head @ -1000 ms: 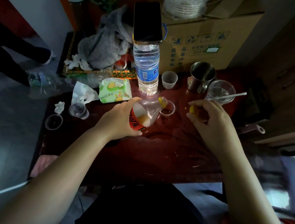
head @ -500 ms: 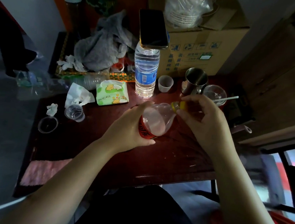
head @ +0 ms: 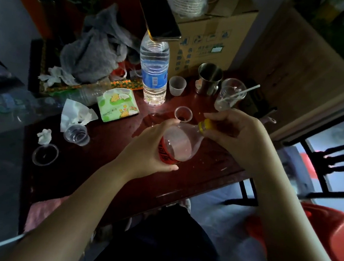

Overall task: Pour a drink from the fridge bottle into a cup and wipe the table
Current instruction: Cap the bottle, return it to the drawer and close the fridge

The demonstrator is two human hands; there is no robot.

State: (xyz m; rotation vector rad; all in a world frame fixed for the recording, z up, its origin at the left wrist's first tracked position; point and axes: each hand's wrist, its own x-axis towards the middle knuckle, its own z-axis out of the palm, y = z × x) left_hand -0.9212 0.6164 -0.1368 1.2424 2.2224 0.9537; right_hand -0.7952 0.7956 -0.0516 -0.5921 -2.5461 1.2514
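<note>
1. Since a second ago, the right hand (head: 235, 136) has come across from its own spot over the table to the mouth of the bottle (head: 179, 146), and the bottle no longer tips over the small clear cup (head: 183, 114).
2. The left hand (head: 145, 151) grips the bottle round its red label, fingers and thumb curled about it. It holds the bottle above the table (head: 103, 158), tilted with the neck pointing away and to the right.
3. The right hand's fingers (head: 211, 132) pinch the yellow cap (head: 205, 124) at the bottle's mouth; I cannot tell whether the cap is screwed on.
4. The bottle looks almost empty.
5. The small clear cup stands on the table just beyond the bottle, with a little dark drink in its bottom.
6. A wet sheen (head: 146, 120) lies on the table left of that cup.
7. Further back stands a water bottle (head: 153, 73) with a phone (head: 160, 19) lying on top; a tissue pack (head: 117, 105) lies to its left and a metal mug (head: 209, 79) stands to its right.
8. A pink cloth (head: 41, 208) lies at the near left edge of the table.
</note>
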